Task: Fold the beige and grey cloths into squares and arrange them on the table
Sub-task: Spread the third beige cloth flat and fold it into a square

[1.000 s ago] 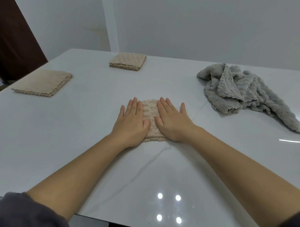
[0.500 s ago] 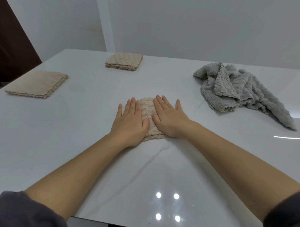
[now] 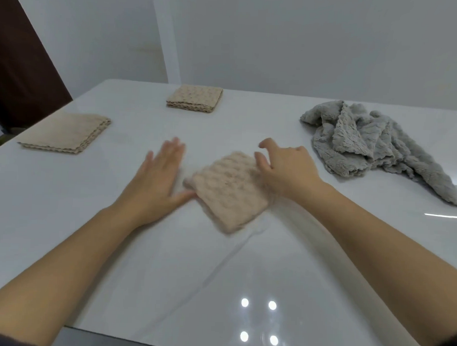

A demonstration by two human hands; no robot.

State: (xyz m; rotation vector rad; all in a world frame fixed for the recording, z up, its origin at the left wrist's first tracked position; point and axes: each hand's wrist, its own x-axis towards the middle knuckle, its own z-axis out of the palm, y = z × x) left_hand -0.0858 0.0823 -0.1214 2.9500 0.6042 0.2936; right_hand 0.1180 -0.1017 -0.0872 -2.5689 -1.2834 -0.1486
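Observation:
A small folded beige cloth (image 3: 228, 191) lies turned like a diamond in the middle of the white table (image 3: 66, 193). My left hand (image 3: 157, 175) lies flat on the table just left of it, fingers straight, thumb touching the cloth's left corner. My right hand (image 3: 284, 167) covers the cloth's right corner, with its fingers curled and its thumb on the far edge, gripping it. A crumpled grey cloth (image 3: 373, 141) lies in a heap at the back right. Two folded beige squares lie apart: one at the left (image 3: 68, 132), one at the back (image 3: 195, 98).
A white wall rises straight behind the table. A dark brown door stands at the far left. The table's near edge runs just below my forearms, and ceiling lights glare off the glossy top near it.
Both hands were pressing flat on the beige cloth. Now the left hand has slid off to the left, the right hand has curled at the right corner, and the cloth has turned.

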